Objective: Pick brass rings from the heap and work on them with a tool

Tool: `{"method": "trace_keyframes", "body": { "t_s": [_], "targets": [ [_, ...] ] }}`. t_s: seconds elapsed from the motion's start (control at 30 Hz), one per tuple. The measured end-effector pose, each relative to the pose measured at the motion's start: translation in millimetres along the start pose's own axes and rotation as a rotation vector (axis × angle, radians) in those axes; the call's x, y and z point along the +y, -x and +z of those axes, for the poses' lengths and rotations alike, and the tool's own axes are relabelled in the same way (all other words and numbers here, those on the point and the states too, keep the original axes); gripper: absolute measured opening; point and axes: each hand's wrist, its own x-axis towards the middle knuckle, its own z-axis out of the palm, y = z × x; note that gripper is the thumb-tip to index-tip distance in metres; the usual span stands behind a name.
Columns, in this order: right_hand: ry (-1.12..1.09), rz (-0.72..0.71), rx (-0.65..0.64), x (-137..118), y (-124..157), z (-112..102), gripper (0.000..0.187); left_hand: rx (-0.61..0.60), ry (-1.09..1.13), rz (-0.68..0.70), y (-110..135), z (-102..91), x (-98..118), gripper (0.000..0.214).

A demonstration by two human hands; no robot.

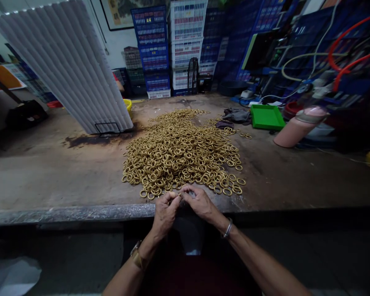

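Observation:
A wide heap of brass-coloured rings [172, 152] lies on the workbench in front of me. At the bench's near edge, just below the heap, my left hand [165, 211] and my right hand [200, 203] meet at the fingertips. Both are closed in a pinch on one small brass-coloured ring [180, 195], mostly hidden by the fingers. Something greyish shows under the curled fingers of my right hand; I cannot make out what it is. Several loose rings lie close to my fingertips.
A tall ribbed pale panel [68, 65] leans on the bench at left in a wire stand. A green tray [267, 116], a dark cloth [239, 116] and a pink bottle [299, 129] stand at right. Stacked blue crates [154, 53] and white crates [186, 51] rise behind.

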Motion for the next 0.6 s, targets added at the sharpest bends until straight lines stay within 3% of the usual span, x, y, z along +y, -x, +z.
{"method": "trace_keyframes", "body": {
  "t_s": [0.07,0.2,0.3,0.6],
  "targets": [
    [-0.049,0.020,-0.017,0,1,3,0.018,-0.008,0.028,-0.050,1,-0.7,4,0.026],
    [-0.383,0.250,-0.028,3,5,12,0.027,-0.113,0.161,-0.205,4,-1.3,5,0.032],
    [-0.538,0.319,-0.049,4,7,15,0.030,-0.164,0.257,-0.222,7,0.1,2,0.032],
    [-0.126,0.068,0.005,0,1,3,0.023,-0.163,0.064,-0.036,7,3.0,-1,0.027]
  ]
}}
